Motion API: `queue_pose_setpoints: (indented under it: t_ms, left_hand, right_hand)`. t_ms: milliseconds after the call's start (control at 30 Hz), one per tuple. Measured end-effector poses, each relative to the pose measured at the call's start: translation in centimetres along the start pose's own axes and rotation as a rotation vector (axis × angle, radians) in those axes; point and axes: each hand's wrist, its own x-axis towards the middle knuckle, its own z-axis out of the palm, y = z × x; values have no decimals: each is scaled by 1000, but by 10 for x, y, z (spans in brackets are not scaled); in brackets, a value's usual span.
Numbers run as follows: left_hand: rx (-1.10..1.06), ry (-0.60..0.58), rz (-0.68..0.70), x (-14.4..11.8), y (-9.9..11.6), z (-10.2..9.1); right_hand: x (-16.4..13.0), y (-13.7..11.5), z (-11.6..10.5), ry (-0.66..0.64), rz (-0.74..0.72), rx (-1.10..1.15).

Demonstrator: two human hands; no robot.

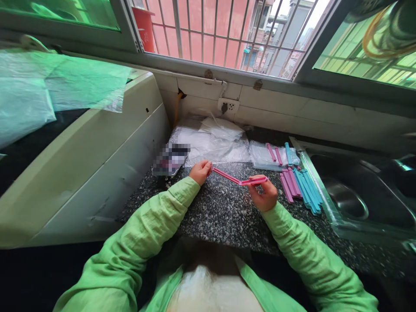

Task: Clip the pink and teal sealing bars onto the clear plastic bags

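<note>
**Countertop Holdings: Sealing Clips and Bags**

Item one: a long pink plastic bag-sealing clip (239, 178), hinged and opened into a shallow V, is held above the speckled black-and-white granite countertop (224, 212) at the centre of the view. Its far end is pinched by the fingertips of the left hand (200, 171), at 9 o'clock from the clip's bend. Its near end, where the two arms lie side by side, is grasped between thumb and curled fingers of the right hand (264, 196), at 4 o'clock from the bend. Both hands are closed on the clip; both arms are clad in light green sleeves (156, 225).

Item two: a row of pink and blue plastic clips (300, 186) is laid flat on the counter at 3 o'clock from the right hand, near it but not touching.

Item three: a clear plastic bag (260, 157) bearing a few more pink and blue clips is placed at 12 o'clock from the right hand.

Item four: a heap of clear plastic bags (212, 141) is piled against the white tiled wall at 12 o'clock from the left hand.

Item five: a stainless steel sink (347, 199) is set into the counter at 3 o'clock, just beside the clip row.

Item six: a white appliance casing (97, 164) is positioned at 9 o'clock, beside the counter.
</note>
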Motion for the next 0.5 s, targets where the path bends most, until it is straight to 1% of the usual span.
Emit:
queue_pose_setpoints:
  t_ms: [133,333,500]
  left_hand:
    - [10,-24,15,-2,0,2]
    - [33,-35,22,-3,-2,2]
    - [45,-41,7,-3,-3,3]
  right_hand:
    - [1,-2,0,-16,-3,13]
    - [-2,-1,2,-42,37,35]
    - [-2,-1,2,-50,33,32]
